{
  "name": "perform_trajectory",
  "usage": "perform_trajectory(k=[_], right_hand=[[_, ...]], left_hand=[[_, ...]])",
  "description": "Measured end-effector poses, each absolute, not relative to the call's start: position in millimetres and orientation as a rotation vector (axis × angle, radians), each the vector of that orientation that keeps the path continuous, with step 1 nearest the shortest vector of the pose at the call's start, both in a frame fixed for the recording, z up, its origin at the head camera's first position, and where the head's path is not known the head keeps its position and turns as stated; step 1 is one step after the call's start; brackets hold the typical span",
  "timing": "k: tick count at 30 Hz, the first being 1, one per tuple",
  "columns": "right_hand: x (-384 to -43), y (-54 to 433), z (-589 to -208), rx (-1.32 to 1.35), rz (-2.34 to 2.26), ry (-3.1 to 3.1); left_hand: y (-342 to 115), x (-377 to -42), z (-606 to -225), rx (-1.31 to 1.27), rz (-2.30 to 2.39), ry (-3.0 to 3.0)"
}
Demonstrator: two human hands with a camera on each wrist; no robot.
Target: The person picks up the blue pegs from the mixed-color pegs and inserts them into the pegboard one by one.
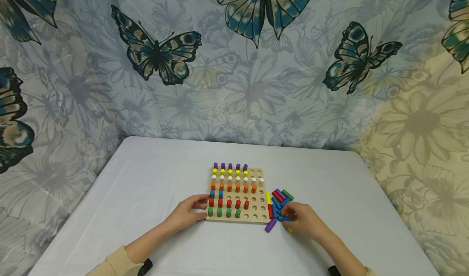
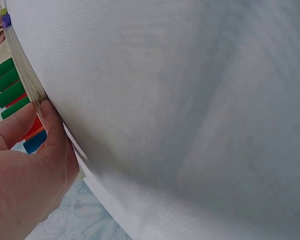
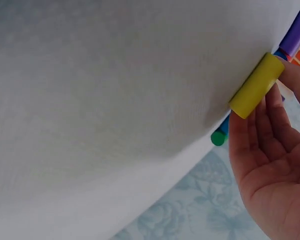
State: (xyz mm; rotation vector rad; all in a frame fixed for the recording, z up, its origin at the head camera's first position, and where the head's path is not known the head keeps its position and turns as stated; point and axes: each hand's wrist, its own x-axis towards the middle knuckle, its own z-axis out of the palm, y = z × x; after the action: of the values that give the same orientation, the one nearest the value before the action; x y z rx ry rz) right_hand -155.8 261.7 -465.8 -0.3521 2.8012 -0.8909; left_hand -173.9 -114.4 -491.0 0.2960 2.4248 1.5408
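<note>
A wooden pegboard [image 1: 255,217] lies on the table with rows of coloured pegs upright in its holes; the blue row has two pegs at its left end. My left hand [image 1: 187,213] grips the board's left edge near the front corner, thumb and forefinger pinching it in the left wrist view. Beside the board's right edge, my right hand [image 1: 304,219] has its thumb and fingers round a blue peg [image 1: 283,218] at the loose pile. A yellow peg [image 3: 257,86] lies right by that hand in the right wrist view, partly covering the fingertips.
Loose pegs lie right of the board: several blue ones, a purple peg [image 1: 270,226] in front, a green peg [image 1: 288,195] behind, plus red and yellow ones. White cloth covers the table [image 1: 165,170]. A butterfly-patterned wall [image 1: 238,105] stands behind it.
</note>
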Motion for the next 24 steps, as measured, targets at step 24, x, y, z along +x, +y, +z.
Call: perform_trajectory(k=[24], right_hand=[[-156.5,266.5,-466.1,-0.409,-0.864,2.823]], left_hand=[[-115.6,-174.1,-492.0,0.343,1.544,2.426]])
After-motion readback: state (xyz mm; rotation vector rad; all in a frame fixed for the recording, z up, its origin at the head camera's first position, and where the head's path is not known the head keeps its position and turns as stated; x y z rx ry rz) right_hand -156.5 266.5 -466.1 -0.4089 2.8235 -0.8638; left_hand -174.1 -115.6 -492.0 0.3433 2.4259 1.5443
